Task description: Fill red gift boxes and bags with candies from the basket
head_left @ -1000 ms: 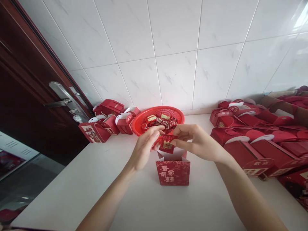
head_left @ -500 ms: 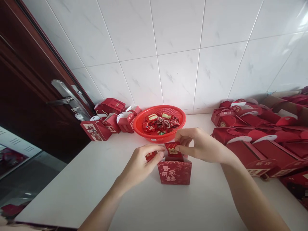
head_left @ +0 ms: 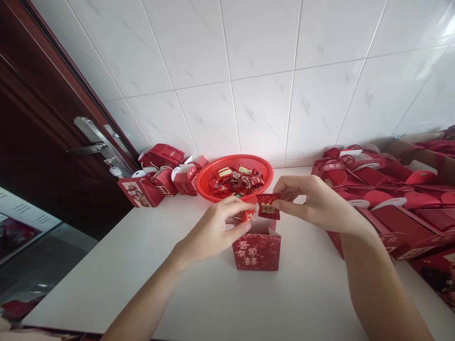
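Observation:
A red gift box [head_left: 256, 252] with pale Chinese characters stands upright on the white table, its top uncovered. Above its left edge, my left hand [head_left: 222, 227] is closed on a small red wrapped candy [head_left: 248, 216]. My right hand [head_left: 305, 201] pinches a flat dark red candy packet [head_left: 268, 206] with a gold print, held over the back of the box opening. Just behind both hands sits a red plastic basket [head_left: 202, 184] holding several wrapped candies [head_left: 237, 180]. The inside of the box is mostly hidden.
Several red boxes [head_left: 144, 192] stand at the back left, beside a dark wooden door [head_left: 46, 118] with a metal handle [head_left: 95, 142]. Many more red boxes [head_left: 377, 222] crowd the right side. A white tiled wall [head_left: 263, 109] runs behind the table [head_left: 142, 265].
My right hand has lifted the packet up and to the right, out from the box opening. My left hand has moved right, bringing its candy over the box's left side.

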Demonstrator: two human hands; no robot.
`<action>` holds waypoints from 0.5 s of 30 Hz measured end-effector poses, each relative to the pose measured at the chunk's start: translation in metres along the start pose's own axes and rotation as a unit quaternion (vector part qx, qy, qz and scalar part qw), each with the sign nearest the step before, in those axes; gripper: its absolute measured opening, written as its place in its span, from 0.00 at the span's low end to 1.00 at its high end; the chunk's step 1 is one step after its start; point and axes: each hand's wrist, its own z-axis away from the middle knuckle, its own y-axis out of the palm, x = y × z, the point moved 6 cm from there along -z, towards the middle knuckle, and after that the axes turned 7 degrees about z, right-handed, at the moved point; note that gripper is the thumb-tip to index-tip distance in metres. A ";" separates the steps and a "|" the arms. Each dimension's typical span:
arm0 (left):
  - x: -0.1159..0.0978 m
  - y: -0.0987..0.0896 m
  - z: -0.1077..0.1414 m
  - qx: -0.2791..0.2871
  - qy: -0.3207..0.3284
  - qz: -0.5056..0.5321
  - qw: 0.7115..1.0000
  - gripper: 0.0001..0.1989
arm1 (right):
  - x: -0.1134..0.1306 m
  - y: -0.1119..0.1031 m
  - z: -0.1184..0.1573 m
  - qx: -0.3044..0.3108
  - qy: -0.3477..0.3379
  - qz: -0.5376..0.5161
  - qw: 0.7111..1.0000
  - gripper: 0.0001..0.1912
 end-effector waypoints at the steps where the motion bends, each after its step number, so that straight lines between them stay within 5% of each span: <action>1: -0.003 0.001 -0.002 0.007 0.012 -0.029 0.999 0.15 | 0.000 -0.001 0.000 -0.001 0.001 0.003 1.000 0.06; 10: -0.021 0.014 -0.008 0.121 0.013 -0.108 0.987 0.11 | -0.001 0.002 -0.001 0.016 -0.011 0.014 1.000 0.05; 15: -0.023 0.006 -0.008 0.080 0.013 -0.116 0.990 0.11 | -0.003 0.005 -0.001 0.027 -0.012 0.023 0.999 0.05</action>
